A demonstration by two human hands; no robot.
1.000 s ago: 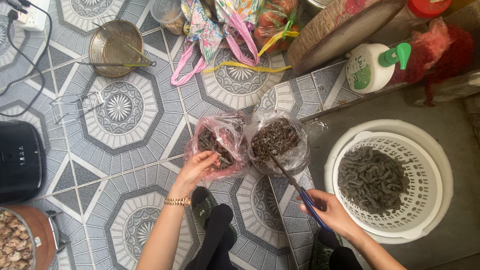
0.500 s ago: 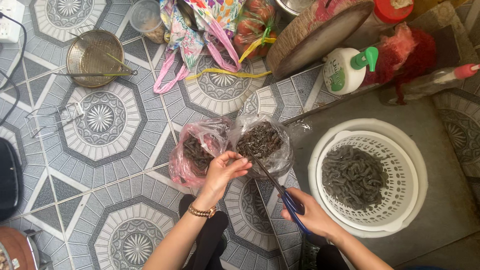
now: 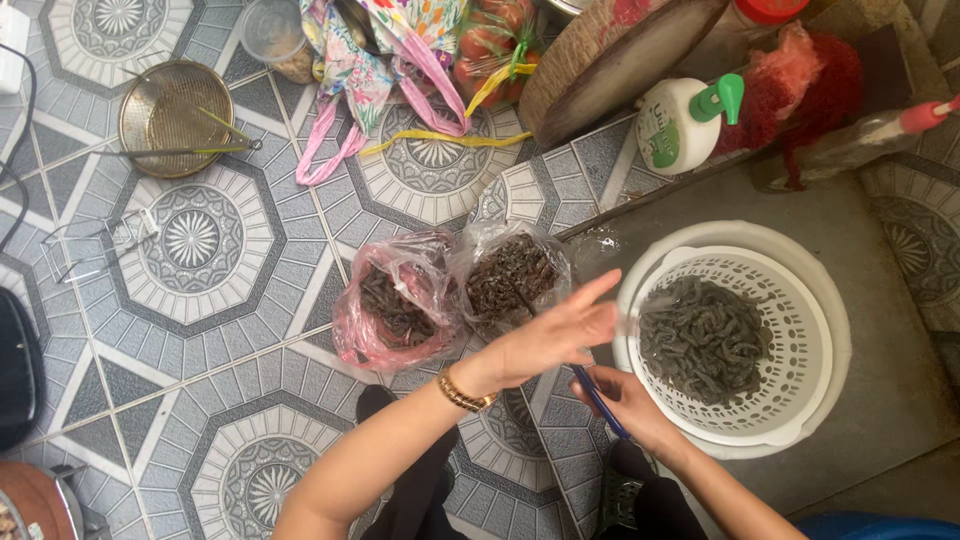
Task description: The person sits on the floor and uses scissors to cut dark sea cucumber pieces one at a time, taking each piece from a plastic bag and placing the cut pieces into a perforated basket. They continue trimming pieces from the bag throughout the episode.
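My left hand (image 3: 550, 338), with a gold bracelet on the wrist, stretches flat to the right over the edge of a clear bag (image 3: 508, 272) of dark shrimp. Its fingertips point at a white colander (image 3: 800, 300) filled with grey shrimp, which sits in a white basin (image 3: 838, 345). Just below it, my right hand (image 3: 632, 405) grips blue-handled scissors (image 3: 598, 398). Their blades run up-left under my left hand toward the clear bag. A pink bag (image 3: 392, 305) with more dark shrimp lies left of the clear one.
On the patterned tile floor lie a metal strainer (image 3: 172, 115), a wire rack (image 3: 98, 240), a floral cloth bag (image 3: 365, 50), a bag of tomatoes (image 3: 490, 40), a wooden block (image 3: 610, 50), a green-capped bottle (image 3: 678, 122) and red netting (image 3: 805, 72). A black appliance (image 3: 15, 370) is at the left edge.
My left hand left the pink bag, passed over the clear bag and now reaches right toward the colander. My right hand with the scissors has stayed beside the basin.
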